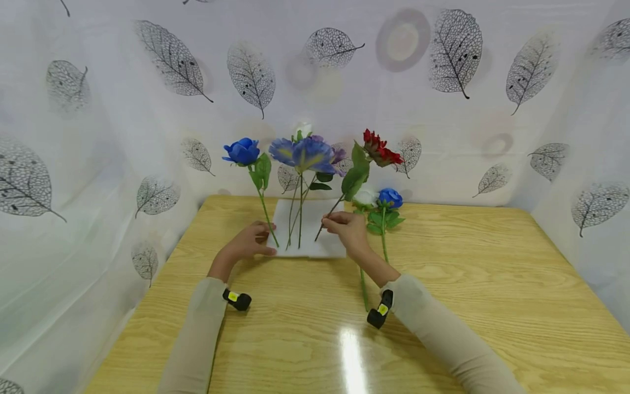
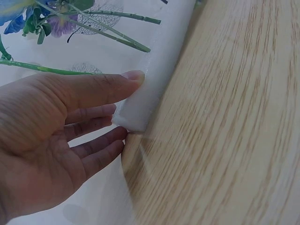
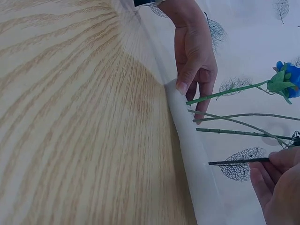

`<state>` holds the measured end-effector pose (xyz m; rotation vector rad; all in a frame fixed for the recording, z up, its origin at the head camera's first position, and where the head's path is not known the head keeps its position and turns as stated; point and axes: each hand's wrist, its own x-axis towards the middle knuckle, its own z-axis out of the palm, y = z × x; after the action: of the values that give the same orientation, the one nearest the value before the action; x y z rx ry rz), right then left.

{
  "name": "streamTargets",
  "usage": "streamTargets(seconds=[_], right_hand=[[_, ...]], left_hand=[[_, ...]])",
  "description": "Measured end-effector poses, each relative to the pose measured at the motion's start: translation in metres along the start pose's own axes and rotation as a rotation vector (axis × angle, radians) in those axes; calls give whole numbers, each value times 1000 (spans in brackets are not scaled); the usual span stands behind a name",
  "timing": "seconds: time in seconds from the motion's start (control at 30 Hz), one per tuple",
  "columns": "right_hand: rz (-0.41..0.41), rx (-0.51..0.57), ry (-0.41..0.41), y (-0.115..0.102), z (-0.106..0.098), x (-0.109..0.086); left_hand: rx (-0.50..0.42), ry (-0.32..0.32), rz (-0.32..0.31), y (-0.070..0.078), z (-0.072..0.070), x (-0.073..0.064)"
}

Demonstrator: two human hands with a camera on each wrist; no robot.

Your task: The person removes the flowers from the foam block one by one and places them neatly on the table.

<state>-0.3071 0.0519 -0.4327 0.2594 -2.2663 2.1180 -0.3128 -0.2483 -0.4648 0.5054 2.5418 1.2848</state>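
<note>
A white foam block (image 1: 327, 249) lies at the far side of the table. My left hand (image 1: 246, 242) holds its left end, the thumb pressing the front face and the fingers behind in the left wrist view. My right hand (image 1: 350, 232) pinches the dark stem of a red flower (image 1: 380, 149), which leans up to the right. In the right wrist view that stem's lower end (image 3: 215, 163) meets the foam. Standing in the block are a blue rose (image 1: 243, 151), a blue-purple flower (image 1: 307, 154), a white flower (image 1: 304, 129) and a purple one (image 1: 338, 155) partly hidden behind.
To the right of the block, another blue rose (image 1: 390, 198) and a white flower (image 1: 366, 197) lie on the wooden table (image 1: 492, 284), stems toward the front, partly behind my right forearm. A leaf-printed white curtain (image 1: 344, 93) hangs behind the table and along the sides.
</note>
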Motion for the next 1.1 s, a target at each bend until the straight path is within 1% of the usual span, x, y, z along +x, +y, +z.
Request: streamTargets(seconds=[0.1, 0.3, 0.43, 0.53, 0.57, 0.67, 0.77, 0.8, 0.93, 1.03, 1.1], right_hand=[[-30, -43, -53, 1, -1, 1], [-153, -147, -164, 5, 1, 4], [-260, -231, -207, -2, 7, 2], [-320, -263, -228, -9, 11, -2], [-325, -268, -234, -17, 13, -6], [-332, -289, -242, -23, 12, -9], [-325, -293, -253, -26, 7, -11], [-326, -288, -258, -21, 5, -8], [-314, -259, -279, -19, -6, -6], [-291, -245, -305, -18, -15, -6], [-261, -233, -318, -18, -21, -6]], left_hand=[[7, -1, 4, 1, 0, 0], [7, -3, 19, 3, 1, 0], [-9, -6, 16, 4, 2, 0], [-9, -6, 12, 5, 3, 0], [-6, -6, 10, 6, 3, 0], [16, -5, 12, 7, 4, 2], [24, -4, 10, 7, 3, 2], [27, -4, 10, 6, 3, 2], [25, -5, 16, 5, 2, 0], [21, -4, 21, 3, 0, 0], [22, -3, 23, 1, 0, -1]])
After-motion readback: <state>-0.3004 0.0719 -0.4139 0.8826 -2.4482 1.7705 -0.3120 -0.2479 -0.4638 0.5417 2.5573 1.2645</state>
